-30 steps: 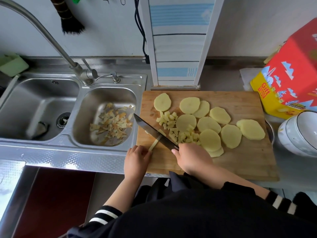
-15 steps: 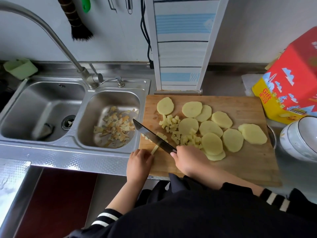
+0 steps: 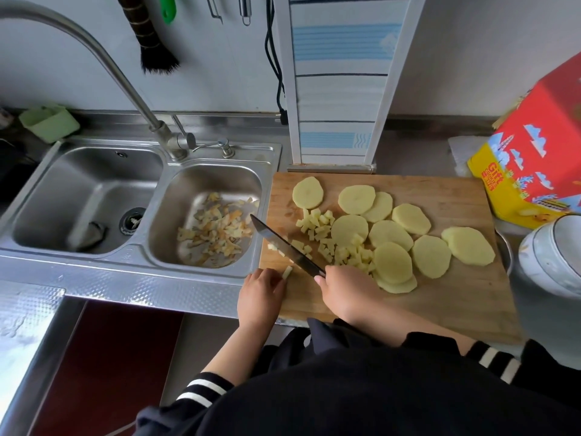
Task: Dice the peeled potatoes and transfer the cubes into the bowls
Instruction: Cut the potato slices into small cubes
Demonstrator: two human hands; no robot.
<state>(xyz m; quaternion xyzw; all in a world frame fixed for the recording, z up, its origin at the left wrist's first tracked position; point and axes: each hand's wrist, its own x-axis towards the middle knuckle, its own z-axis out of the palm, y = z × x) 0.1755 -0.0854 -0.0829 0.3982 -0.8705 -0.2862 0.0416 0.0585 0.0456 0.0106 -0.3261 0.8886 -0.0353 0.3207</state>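
Wooden cutting board (image 3: 440, 309) fills your counter: at its near-left edge, your left hand (image 3: 261, 297) now pinches only a potato stub (image 3: 287, 272), your right hand (image 3: 347, 289) gripping the knife (image 3: 284, 248). Beyond lie cubes (image 3: 317, 226), then uncut slices (image 3: 430, 256); bowls (image 3: 553, 253) wait right of the board.

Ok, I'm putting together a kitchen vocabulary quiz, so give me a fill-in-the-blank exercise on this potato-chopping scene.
1. The right hand grips the ____ by its handle.
2. The potato slices lie on a wooden cutting ____.
3. The potato peels lie in the ____ basin of the sink.
4. The left hand steadies a potato ____ near the blade.

Missing words: knife; board; right; strip
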